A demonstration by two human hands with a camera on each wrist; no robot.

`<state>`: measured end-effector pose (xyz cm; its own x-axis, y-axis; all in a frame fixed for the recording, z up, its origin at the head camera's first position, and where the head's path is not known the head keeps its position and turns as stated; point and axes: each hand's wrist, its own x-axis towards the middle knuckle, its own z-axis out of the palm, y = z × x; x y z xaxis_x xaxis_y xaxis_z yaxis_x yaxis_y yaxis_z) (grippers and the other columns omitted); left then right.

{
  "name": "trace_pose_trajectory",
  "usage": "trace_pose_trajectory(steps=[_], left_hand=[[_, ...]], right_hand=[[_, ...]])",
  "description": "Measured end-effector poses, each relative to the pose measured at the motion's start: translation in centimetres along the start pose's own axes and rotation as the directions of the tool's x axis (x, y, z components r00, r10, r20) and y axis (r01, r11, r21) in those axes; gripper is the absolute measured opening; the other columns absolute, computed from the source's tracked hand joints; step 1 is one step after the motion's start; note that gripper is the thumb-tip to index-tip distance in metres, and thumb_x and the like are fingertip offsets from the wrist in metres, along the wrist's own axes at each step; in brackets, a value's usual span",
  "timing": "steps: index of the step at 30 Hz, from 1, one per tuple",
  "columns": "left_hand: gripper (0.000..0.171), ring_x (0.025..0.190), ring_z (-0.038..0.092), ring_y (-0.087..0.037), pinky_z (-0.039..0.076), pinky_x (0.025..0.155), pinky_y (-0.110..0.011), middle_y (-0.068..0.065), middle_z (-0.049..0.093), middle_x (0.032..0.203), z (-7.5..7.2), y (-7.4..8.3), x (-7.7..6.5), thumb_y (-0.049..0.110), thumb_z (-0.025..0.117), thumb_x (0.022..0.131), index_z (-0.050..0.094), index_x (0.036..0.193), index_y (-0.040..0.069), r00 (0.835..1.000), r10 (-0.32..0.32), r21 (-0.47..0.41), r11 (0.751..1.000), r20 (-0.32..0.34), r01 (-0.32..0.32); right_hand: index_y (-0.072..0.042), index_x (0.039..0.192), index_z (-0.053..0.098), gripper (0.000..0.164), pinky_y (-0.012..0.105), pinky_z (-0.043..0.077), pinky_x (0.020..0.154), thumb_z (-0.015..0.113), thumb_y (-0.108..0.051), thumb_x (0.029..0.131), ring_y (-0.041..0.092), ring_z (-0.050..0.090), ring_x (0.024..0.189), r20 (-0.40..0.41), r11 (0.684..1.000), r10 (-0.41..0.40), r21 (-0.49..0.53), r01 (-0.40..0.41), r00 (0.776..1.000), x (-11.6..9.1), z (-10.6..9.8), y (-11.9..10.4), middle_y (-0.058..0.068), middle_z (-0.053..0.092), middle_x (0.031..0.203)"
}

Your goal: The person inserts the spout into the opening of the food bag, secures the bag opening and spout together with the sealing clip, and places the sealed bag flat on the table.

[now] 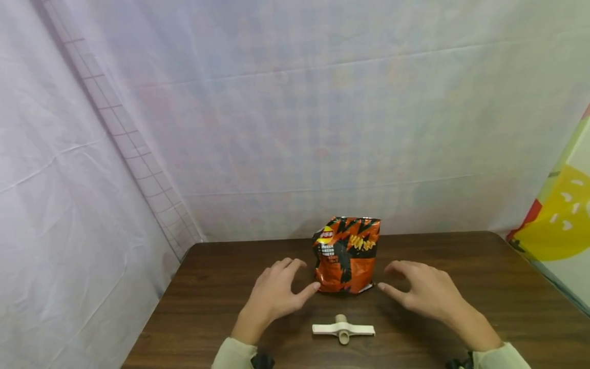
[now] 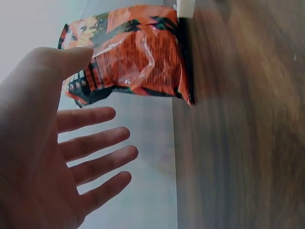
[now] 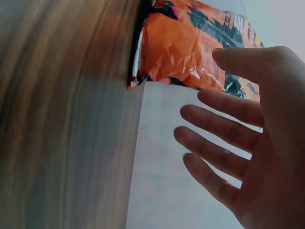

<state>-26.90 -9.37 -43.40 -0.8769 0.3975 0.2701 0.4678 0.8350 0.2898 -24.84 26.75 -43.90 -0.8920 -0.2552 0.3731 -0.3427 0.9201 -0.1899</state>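
An orange and black snack bag (image 1: pixel 348 256) stands upright on the dark wooden table, near its back edge. My left hand (image 1: pixel 276 292) is at the bag's left side, thumb and fingers spread apart, holding nothing. On the other side, my right hand (image 1: pixel 424 289) faces the bag with its fingers parted and holds nothing. Both wrist views show the bag (image 2: pixel 138 52) beyond the thumb, with no finger clearly on it. In front of the bag, between the wrists, lies a small cream-coloured piece (image 1: pixel 343 329) with a flat bar and a short round tube across its middle.
The brown wooden table (image 1: pixel 207 307) ends at a pale cloth backdrop (image 1: pixel 322 128). A white cloth (image 1: pixel 60 205) hangs at the left. At the right edge is a yellow shape (image 1: pixel 564 220) with white marks.
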Motion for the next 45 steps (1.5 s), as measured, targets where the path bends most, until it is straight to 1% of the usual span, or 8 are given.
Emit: trace_pose_trajectory(steps=[11,15,20,23,28,31,37,45], left_hand=[[0.051,0.106,0.071,-0.016,0.062,0.09,-0.036,0.001,0.073,0.118,0.7,1.5,-0.2,0.065,0.06,0.103,0.074,0.123,0.021,0.992,0.102,-0.125,0.988,0.072,-0.092],[0.042,0.107,0.073,-0.018,0.062,0.092,-0.031,-0.001,0.077,0.115,1.0,1.6,-0.1,0.056,0.064,0.104,0.076,0.116,0.017,0.983,0.152,-0.222,0.967,0.103,-0.126],[0.036,0.097,0.074,-0.007,0.062,0.088,-0.024,0.002,0.08,0.11,1.8,1.6,0.2,0.048,0.068,0.104,0.076,0.114,0.014,0.97,0.191,-0.341,0.931,0.148,-0.131],[0.032,0.089,0.071,0.001,0.061,0.082,-0.021,0.006,0.079,0.104,2.2,1.8,0.2,0.044,0.07,0.104,0.076,0.113,0.014,0.965,0.196,-0.381,0.917,0.173,-0.118],[0.03,0.086,0.067,0.006,0.059,0.078,-0.018,0.011,0.078,0.1,2.6,2.4,0.0,0.042,0.071,0.104,0.076,0.115,0.015,0.952,0.211,-0.417,0.903,0.222,-0.102],[0.028,0.086,0.067,0.007,0.058,0.078,-0.017,0.011,0.078,0.101,2.9,2.7,0.0,0.04,0.071,0.104,0.076,0.115,0.015,0.944,0.229,-0.425,0.899,0.238,-0.111],[0.024,0.086,0.066,0.008,0.057,0.077,-0.015,0.012,0.079,0.1,3.5,3.4,-0.1,0.038,0.073,0.103,0.077,0.115,0.017,0.935,0.247,-0.432,0.894,0.253,-0.119],[0.018,0.083,0.065,0.006,0.057,0.077,-0.015,0.015,0.077,0.097,4.2,3.6,-0.2,0.036,0.074,0.102,0.077,0.112,0.021,0.917,0.233,-0.48,0.876,0.323,-0.053]], right_hand=[[-0.038,0.104,0.077,0.022,0.041,0.059,0.069,0.084,-0.054,0.091,0.01,0.073,0.092,0.108,0.991,-0.094,0.104,0.083,0.99,-0.5,0.5,-1.1,-0.02,0.076,0.102],[-0.039,0.104,0.075,0.025,0.033,0.055,0.068,0.081,-0.06,0.092,0.001,0.068,0.089,0.169,0.983,-0.126,0.153,0.101,0.978,-0.6,0.6,-1.2,-0.024,0.073,0.099],[-0.042,0.101,0.074,0.023,0.032,0.054,0.069,0.079,-0.063,0.092,-0.001,0.068,0.09,0.219,0.964,-0.183,0.232,0.131,0.958,-0.7,1.0,-1.4,-0.027,0.073,0.099],[-0.041,0.101,0.075,0.018,0.03,0.056,0.07,0.08,-0.057,0.094,-0.002,0.068,0.088,0.263,0.929,-0.237,0.343,0.139,0.935,-0.7,1.4,-1.4,-0.028,0.073,0.096],[-0.03,0.103,0.077,0.014,0.025,0.059,0.069,0.081,-0.043,0.098,-0.002,0.069,0.081,0.294,0.811,-0.372,0.564,0.155,0.88,-0.8,2.1,-1.2,-0.021,0.074,0.09],[-0.027,0.102,0.077,0.014,0.024,0.059,0.067,0.082,-0.038,0.098,-0.002,0.069,0.078,0.291,0.769,-0.415,0.619,0.161,0.862,-0.9,2.3,-1.2,-0.019,0.074,0.088],[-0.023,0.102,0.077,0.017,0.024,0.06,0.067,0.085,-0.035,0.095,-0.001,0.068,0.079,0.304,0.741,-0.436,0.655,0.146,0.847,-1.1,2.6,-1.6,-0.017,0.073,0.088],[-0.024,0.104,0.078,0.017,0.022,0.057,0.065,0.087,-0.033,0.093,-0.002,0.065,0.078,0.326,0.739,-0.452,0.658,0.143,0.83,-1.0,2.9,-2.0,-0.015,0.072,0.089]])
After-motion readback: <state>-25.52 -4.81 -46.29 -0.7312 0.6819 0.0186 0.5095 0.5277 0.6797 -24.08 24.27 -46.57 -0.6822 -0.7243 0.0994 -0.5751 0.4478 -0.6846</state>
